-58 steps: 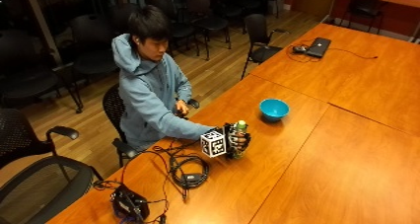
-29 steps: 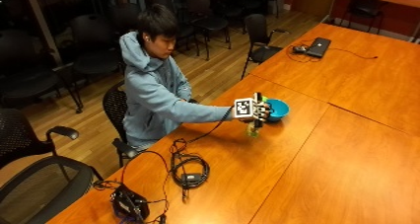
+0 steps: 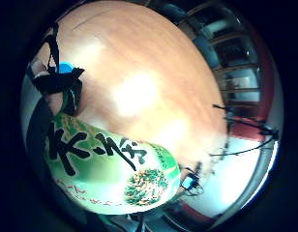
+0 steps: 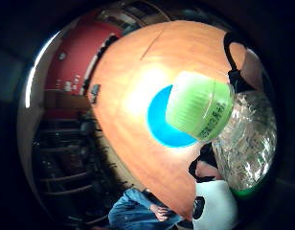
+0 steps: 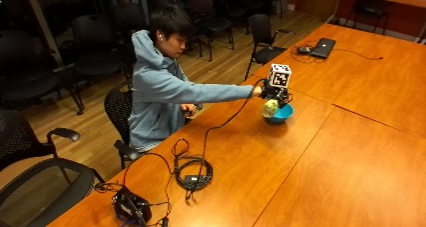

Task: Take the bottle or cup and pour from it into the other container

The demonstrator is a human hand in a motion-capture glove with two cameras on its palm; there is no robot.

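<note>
A large wooden table (image 5: 346, 152) stands in a room with black chairs (image 5: 263, 29) on a wood floor. The bottle (image 5: 270, 107) is above the blue bowl (image 5: 279, 114), tilted with its long axis slanting down; the green cap (image 4: 199, 106) points at the bowl. The right hand (image 5: 271, 93) is closed around the bottle's body.

Laptop (image 5: 323, 47), cable coil (image 5: 194, 171), chairs (image 5: 263, 34)

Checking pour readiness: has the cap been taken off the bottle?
No. In the thumb side palm view the green cap sits on the bottle, over the blue bowl.
</note>
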